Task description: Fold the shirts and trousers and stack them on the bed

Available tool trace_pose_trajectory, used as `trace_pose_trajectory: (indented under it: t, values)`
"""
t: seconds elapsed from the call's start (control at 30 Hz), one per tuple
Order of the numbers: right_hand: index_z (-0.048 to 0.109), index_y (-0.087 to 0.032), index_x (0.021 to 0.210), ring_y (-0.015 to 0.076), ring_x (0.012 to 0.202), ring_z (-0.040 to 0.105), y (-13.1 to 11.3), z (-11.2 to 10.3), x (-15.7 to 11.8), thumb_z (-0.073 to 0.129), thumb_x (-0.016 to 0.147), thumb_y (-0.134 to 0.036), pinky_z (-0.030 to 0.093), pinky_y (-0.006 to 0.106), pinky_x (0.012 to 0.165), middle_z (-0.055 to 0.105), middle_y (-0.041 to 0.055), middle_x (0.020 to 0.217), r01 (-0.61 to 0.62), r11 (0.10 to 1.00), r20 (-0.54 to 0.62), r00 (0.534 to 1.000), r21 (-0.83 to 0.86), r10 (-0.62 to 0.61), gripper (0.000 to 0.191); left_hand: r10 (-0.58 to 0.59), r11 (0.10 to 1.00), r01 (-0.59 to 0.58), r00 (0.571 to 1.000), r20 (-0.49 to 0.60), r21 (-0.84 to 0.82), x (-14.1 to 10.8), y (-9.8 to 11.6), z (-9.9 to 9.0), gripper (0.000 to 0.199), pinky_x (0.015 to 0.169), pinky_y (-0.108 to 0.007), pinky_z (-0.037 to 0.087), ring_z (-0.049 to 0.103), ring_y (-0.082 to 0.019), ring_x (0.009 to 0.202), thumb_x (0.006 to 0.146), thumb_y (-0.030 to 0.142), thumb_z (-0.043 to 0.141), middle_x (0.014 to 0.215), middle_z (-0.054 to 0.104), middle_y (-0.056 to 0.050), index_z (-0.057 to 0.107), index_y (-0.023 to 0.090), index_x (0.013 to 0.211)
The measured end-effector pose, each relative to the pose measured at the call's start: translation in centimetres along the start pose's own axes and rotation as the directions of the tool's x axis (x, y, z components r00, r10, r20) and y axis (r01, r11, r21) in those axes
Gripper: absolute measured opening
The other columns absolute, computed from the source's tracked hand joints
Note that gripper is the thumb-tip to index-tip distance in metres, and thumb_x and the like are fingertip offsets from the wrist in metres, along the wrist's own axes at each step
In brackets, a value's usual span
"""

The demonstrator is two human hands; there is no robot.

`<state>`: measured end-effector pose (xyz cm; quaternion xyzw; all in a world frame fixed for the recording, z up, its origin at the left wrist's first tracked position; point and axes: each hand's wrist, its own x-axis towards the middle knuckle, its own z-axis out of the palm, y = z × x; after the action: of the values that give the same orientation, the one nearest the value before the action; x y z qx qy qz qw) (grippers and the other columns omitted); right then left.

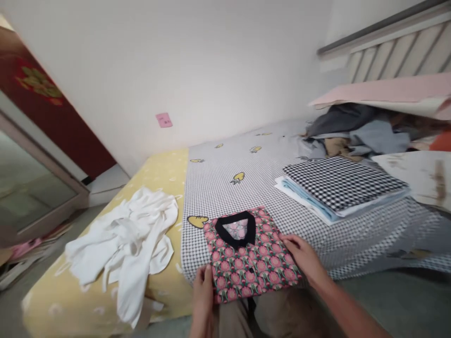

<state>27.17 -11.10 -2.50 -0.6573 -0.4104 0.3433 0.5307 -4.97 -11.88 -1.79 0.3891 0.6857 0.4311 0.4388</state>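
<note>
A folded pink floral shirt (pixel 262 263) with a black collar lies face up at the bed's near edge, above the person's knees. My left hand (pixel 203 288) is at its lower left edge, fingers closed along the side. My right hand (pixel 299 251) pinches its right edge, thumb and fingers together. To the left, a crumpled white garment (pixel 130 239) is spread loosely on the yellow sheet. On the right, a black-and-white checked cloth (pixel 341 180) lies folded on top of light blue and white folded pieces.
The bed has a yellow sheet (pixel 165 169) and a grey checked sheet (pixel 218 188). Grey clothes (pixel 380 136) are heaped at the back right beneath a pink board (pixel 391 91). A glass-paned door (pixel 31 178) stands at the left.
</note>
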Motion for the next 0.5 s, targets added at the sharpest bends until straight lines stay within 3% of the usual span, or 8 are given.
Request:
trace_pose_trajectory:
  t: [0.1, 0.17, 0.23, 0.33, 0.5]
  values:
    - [0.07, -0.026, 0.087, 0.0317, 0.099, 0.069, 0.7, -0.6, -1.0, 0.056, 0.073, -0.063, 0.055, 0.042, 0.087, 0.078, 0.0087, 0.101, -0.056, 0.998, -0.025, 0.998, -0.016, 0.056, 0.042, 0.025, 0.999, -0.025, 1.0, 0.001, 0.02, -0.4, 0.9, 0.0, 0.051, 0.099, -0.041, 0.049, 0.064, -0.029, 0.112, 0.089, 0.062, 0.043, 0.116, 0.072, -0.017, 0.064, 0.017, 0.102]
    - [0.069, -0.028, 0.095, 0.0319, 0.105, 0.069, 1.0, -0.7, -1.5, 0.052, 0.076, -0.068, 0.055, 0.043, 0.089, 0.077, 0.0079, 0.108, -0.075, 0.995, -0.013, 0.997, -0.071, 0.074, 0.048, 0.047, 0.998, -0.049, 0.998, 0.041, 0.045, -0.5, 1.8, 0.3, 0.042, 0.105, -0.042, 0.044, 0.063, -0.029, 0.114, 0.095, 0.053, 0.039, 0.114, 0.072, -0.017, 0.063, 0.019, 0.098]
    - [0.068, -0.029, 0.104, 0.032, 0.109, 0.069, 1.2, -0.5, -1.5, 0.049, 0.078, -0.069, 0.055, 0.044, 0.09, 0.076, 0.0073, 0.115, -0.071, 0.989, 0.029, 0.997, -0.13, 0.076, 0.051, 0.063, 0.997, -0.067, 0.995, 0.079, 0.04, -0.5, 2.6, 0.9, 0.033, 0.106, -0.041, 0.042, 0.064, -0.029, 0.111, 0.094, 0.048, 0.047, 0.107, 0.074, -0.016, 0.064, 0.02, 0.092]
    - [0.065, -0.03, 0.111, 0.0323, 0.1, 0.071, 1.1, 0.3, -0.9, 0.054, 0.076, -0.067, 0.056, 0.044, 0.084, 0.078, 0.0077, 0.104, -0.094, 0.987, 0.109, 0.988, -0.131, 0.109, 0.053, 0.075, 0.997, -0.073, 0.993, 0.096, -0.025, -0.2, 3.4, 1.9, 0.027, 0.103, -0.035, 0.045, 0.066, -0.027, 0.11, 0.089, 0.046, 0.059, 0.108, 0.075, -0.013, 0.065, 0.02, 0.093]
    - [0.063, -0.027, 0.091, 0.0302, 0.085, 0.071, 0.8, 1.2, -0.5, 0.059, 0.069, -0.06, 0.055, 0.043, 0.08, 0.075, 0.0038, 0.082, -0.138, 0.99, 0.102, 0.985, -0.034, 0.141, 0.04, -0.033, 0.991, 0.042, 0.997, 0.07, -0.13, 0.4, 2.9, 2.0, 0.043, 0.095, -0.037, 0.052, 0.069, -0.026, 0.103, 0.084, 0.052, 0.068, 0.108, 0.075, -0.015, 0.06, 0.017, 0.108]
